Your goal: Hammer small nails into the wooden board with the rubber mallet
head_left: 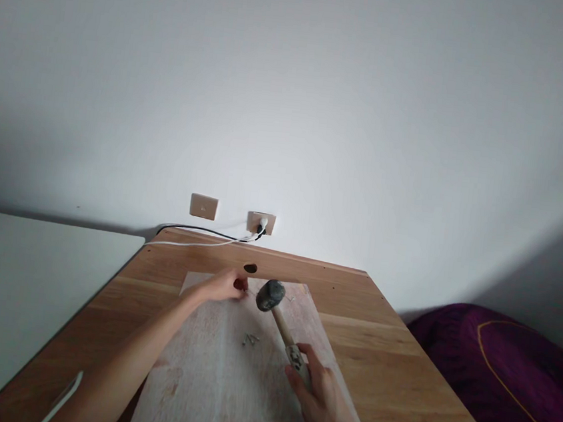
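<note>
My right hand (315, 392) is wrapped round the handle of a rubber mallet (271, 295) with a black head and a pale wooden shaft. The mallet head is raised over the far part of a whitish board (194, 376), close to my left hand. My left hand (226, 286) is closed in a pinch near the board's far edge, with a thin nail (251, 292) at its fingertips. Several loose nails (250, 339) lie on the middle of the board. One more nail (290, 298) shows just right of the mallet head.
The board lies on a wooden table (377, 355) against the wall. A socket (269, 223) with plugs and a white cable (192, 244) sits behind the table. A white surface (26, 291) adjoins on the left; a purple cushion-like thing (451, 363) stands at right.
</note>
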`<state>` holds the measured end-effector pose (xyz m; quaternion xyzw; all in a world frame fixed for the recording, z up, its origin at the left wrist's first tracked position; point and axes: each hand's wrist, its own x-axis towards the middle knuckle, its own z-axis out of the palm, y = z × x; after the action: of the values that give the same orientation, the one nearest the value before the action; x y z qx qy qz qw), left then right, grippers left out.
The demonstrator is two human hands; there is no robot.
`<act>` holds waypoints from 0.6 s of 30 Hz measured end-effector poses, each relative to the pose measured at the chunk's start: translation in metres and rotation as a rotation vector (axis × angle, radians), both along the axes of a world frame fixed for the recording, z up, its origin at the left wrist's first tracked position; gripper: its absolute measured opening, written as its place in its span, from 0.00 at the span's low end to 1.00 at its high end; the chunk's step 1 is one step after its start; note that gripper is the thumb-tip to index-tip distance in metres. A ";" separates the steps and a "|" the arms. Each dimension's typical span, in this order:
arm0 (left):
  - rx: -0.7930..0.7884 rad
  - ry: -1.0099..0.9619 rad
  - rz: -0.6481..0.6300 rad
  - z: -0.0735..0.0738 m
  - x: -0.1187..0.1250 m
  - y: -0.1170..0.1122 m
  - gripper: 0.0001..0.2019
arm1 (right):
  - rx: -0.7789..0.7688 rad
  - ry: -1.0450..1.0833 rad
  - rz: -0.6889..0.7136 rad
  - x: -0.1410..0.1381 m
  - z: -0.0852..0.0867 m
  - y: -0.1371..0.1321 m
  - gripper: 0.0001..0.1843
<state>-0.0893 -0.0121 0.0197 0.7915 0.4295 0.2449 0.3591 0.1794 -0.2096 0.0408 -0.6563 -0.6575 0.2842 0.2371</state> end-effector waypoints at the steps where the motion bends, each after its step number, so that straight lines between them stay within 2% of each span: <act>1: -0.012 -0.013 0.000 -0.001 0.000 0.000 0.06 | -0.005 0.012 0.033 -0.005 0.004 0.002 0.28; 5: -0.059 -0.022 0.008 -0.004 -0.001 0.001 0.05 | -0.018 0.048 0.123 -0.020 0.021 0.014 0.23; 9: -0.050 -0.011 -0.040 -0.004 -0.002 0.002 0.03 | 0.054 -0.016 0.142 -0.028 0.026 0.026 0.20; 14: 0.018 0.025 -0.008 -0.004 -0.003 0.003 0.16 | 0.139 -0.070 0.151 -0.036 0.026 0.033 0.23; 18: 0.009 -0.050 -0.053 -0.003 -0.005 0.002 0.17 | 0.085 -0.123 0.193 -0.037 0.028 0.034 0.20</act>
<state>-0.0939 -0.0100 0.0162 0.7978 0.3984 0.2570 0.3725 0.1425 -0.1759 0.0687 -0.5956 -0.7423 0.2366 0.1954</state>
